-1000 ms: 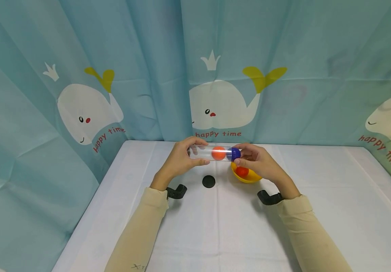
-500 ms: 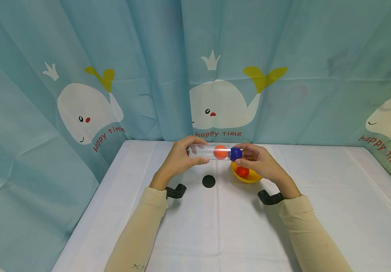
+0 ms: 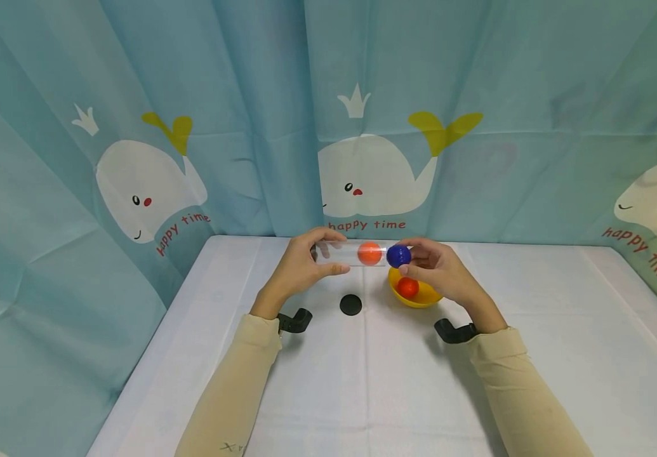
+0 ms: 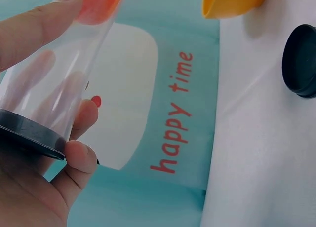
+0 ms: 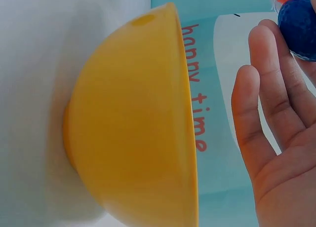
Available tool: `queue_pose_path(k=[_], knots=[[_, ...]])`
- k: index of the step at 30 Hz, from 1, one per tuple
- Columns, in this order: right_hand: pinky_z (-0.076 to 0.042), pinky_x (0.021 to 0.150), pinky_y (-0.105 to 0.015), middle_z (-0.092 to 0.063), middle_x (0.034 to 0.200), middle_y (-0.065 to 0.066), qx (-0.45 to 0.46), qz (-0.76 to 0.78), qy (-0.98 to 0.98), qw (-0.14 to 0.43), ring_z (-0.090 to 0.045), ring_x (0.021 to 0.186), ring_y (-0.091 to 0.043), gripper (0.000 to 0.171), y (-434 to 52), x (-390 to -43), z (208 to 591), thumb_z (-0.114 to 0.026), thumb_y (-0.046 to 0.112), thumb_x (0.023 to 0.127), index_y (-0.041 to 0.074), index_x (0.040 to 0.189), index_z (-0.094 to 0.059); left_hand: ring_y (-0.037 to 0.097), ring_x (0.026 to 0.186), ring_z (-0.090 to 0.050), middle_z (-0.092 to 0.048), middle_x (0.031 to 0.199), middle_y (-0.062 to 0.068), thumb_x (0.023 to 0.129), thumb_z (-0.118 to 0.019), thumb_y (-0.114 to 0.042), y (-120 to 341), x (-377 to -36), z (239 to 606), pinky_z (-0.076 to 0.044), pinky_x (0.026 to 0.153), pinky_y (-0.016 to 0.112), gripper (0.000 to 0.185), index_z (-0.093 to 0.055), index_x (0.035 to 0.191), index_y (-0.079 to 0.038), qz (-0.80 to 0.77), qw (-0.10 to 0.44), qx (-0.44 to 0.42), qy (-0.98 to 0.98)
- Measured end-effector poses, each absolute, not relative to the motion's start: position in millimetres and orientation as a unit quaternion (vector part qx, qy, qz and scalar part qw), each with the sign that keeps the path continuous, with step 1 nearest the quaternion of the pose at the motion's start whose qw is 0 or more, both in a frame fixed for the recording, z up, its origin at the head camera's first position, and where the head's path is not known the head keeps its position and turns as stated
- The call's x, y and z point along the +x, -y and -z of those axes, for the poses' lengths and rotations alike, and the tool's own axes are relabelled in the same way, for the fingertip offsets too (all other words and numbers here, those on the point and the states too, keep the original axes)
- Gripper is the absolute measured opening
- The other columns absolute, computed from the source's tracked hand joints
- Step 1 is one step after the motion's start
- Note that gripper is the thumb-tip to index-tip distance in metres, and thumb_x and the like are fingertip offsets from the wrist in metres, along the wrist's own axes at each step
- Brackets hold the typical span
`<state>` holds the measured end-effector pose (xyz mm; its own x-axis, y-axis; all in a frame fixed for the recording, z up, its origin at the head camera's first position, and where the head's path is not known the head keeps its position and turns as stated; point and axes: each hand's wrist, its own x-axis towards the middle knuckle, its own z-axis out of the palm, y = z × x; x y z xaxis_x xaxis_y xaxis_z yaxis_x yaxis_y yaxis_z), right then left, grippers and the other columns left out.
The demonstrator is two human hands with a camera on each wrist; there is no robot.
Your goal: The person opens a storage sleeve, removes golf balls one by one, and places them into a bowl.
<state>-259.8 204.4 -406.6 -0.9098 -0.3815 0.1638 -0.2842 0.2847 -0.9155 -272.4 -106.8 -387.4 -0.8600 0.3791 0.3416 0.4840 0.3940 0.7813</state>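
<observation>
My left hand (image 3: 304,259) grips a clear plastic tube (image 3: 342,254) lying level above the table, its black end cap (image 4: 32,131) near my palm. Inside the tube an orange ball (image 3: 370,254) sits toward the right end. A dark blue dimpled ball (image 3: 399,256) is pinched between the thumb and fingers of my right hand (image 3: 439,270), right at the tube's uncapped right end. Below the right hand stands a yellow bowl (image 5: 133,123) with a red-orange ball (image 3: 408,288) in it; the hand hides part of its rim.
A loose black cap (image 3: 351,305) lies on the white-covered table (image 3: 351,393) in front of the tube. Behind the table hangs a blue curtain (image 3: 271,95) with whale prints. Each wrist carries a black camera mount (image 3: 296,321).
The blue ball has come out of the tube's right end with my right hand, moving slightly right. The orange ball stays inside. My left hand has barely moved.
</observation>
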Motion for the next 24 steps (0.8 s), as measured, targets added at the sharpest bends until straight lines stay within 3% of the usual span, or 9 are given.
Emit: queue_pose_path(k=[9, 24], knots=[[-0.058, 0.086, -0.022, -0.072, 0.110, 0.001, -0.192, 0.562, -0.804, 0.020, -0.069, 0.093, -0.018, 0.040, -214.2, -262.8, 406.8, -0.072, 0.016, 0.096, 0.008, 0.133, -0.059, 0.034, 0.093, -0.058, -0.068, 0.109, -0.004, 0.079, -0.091, -0.029, 107.6, -272.4, 385.6, -0.044, 0.075, 0.033, 0.052, -0.069, 0.124, -0.016, 0.490, 0.052, -0.256, 0.831], [-0.056, 0.087, -0.020, -0.072, 0.110, 0.011, -0.158, 0.569, -0.807, -0.008, -0.068, 0.096, -0.015, 0.042, -234.4, -264.1, 406.4, -0.076, 0.016, 0.094, 0.011, 0.132, -0.058, 0.026, 0.090, -0.057, -0.068, 0.109, -0.004, 0.079, -0.090, -0.027, 107.1, -271.2, 384.8, -0.044, 0.075, 0.034, 0.049, -0.069, 0.123, -0.018, 0.495, 0.050, -0.256, 0.829]])
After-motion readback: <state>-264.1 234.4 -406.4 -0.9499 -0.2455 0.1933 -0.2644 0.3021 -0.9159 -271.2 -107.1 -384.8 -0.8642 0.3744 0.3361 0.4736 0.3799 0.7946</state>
